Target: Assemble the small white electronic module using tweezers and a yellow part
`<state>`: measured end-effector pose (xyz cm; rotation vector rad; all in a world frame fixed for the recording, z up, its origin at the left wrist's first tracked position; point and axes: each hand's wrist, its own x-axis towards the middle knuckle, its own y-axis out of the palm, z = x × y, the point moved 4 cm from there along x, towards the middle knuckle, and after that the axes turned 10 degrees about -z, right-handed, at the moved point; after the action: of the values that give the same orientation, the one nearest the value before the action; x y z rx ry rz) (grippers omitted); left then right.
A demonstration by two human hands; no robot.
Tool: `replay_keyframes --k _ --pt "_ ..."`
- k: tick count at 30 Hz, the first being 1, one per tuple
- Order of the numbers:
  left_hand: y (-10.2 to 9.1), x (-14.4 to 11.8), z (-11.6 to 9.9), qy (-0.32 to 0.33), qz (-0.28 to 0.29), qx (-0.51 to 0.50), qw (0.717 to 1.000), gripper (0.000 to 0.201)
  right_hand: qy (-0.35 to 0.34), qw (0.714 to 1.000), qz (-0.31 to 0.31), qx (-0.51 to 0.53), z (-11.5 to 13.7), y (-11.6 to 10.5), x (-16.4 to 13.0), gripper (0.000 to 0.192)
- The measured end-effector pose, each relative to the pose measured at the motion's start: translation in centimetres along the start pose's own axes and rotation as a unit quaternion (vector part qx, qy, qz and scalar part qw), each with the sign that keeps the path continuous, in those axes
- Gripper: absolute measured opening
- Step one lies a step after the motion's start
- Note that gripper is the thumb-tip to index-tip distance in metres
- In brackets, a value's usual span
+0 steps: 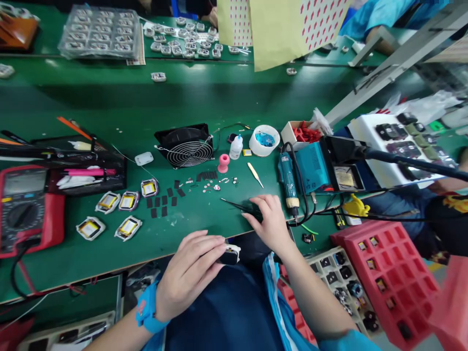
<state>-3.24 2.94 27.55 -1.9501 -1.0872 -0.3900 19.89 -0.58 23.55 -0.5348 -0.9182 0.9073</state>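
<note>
**Left hand grips small black unit, right hand on tweezers**

Left hand, blue wristband on the wrist, sits closest, just off the near edge of the green bench. Fingers closed around a small black-and-white device; it pokes out past the fingertips, over the lap, not on the bench.

Right hand rests palm-down at the bench edge, fingers spread and laid on black tweezers lying flat. Can't tell whether it is pinching them or just touching.

Beyond the tweezers: scattered small metal parts, black foam pads, a pink spool, a small white bottle, a desk fan lying face up. To the left, five white-framed units with yellow cells, then a red multimeter at the far left. To the right, a blue soldering station and a white cup with blue contents. Red compartment tray low right, well apart from both hands.
</note>
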Motion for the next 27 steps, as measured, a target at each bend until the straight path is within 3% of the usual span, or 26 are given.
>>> replay_keyframes --k 4,7,11,14,17,19,21,23,27 --pt "0.0 0.3 -0.4 0.015 0.007 0.011 1.0 0.034 -0.023 0.993 0.086 -0.083 -0.5 1.7 0.5 0.011" --pt "-0.1 0.4 -0.4 0.017 0.001 0.022 1.0 0.033 0.004 0.991 0.111 -0.072 -0.8 1.6 0.6 0.018" --pt "-0.1 0.5 -0.4 0.019 -0.001 0.027 0.999 0.034 0.13 0.988 0.073 0.027 -2.8 0.5 0.8 0.022" --pt "0.0 0.5 -0.4 0.019 -0.001 0.023 1.0 0.032 0.178 0.978 0.072 0.075 -3.7 -0.4 0.5 0.02" --pt "0.1 0.6 -0.4 0.017 0.002 0.014 1.0 0.028 0.244 0.944 0.093 0.202 -3.1 -1.6 -0.5 0.02" --pt "0.2 0.7 -0.5 0.016 0.004 0.006 1.0 0.026 0.277 0.909 0.061 0.306 -1.7 -3.2 -1.3 0.017" --pt "0.4 0.8 -0.5 0.008 0.011 -0.007 1.0 0.025 0.26 0.894 0.003 0.364 0.0 -5.3 -2.0 0.007" --pt "0.5 0.8 -0.6 0.0 0.015 -0.024 1.0 0.024 0.204 0.901 -0.029 0.382 1.6 -7.3 -2.6 0.011" --pt "0.6 0.9 -0.9 -0.002 0.018 -0.045 0.999 0.022 0.06 0.923 0.043 0.378 4.1 -9.1 -3.2 0.036"
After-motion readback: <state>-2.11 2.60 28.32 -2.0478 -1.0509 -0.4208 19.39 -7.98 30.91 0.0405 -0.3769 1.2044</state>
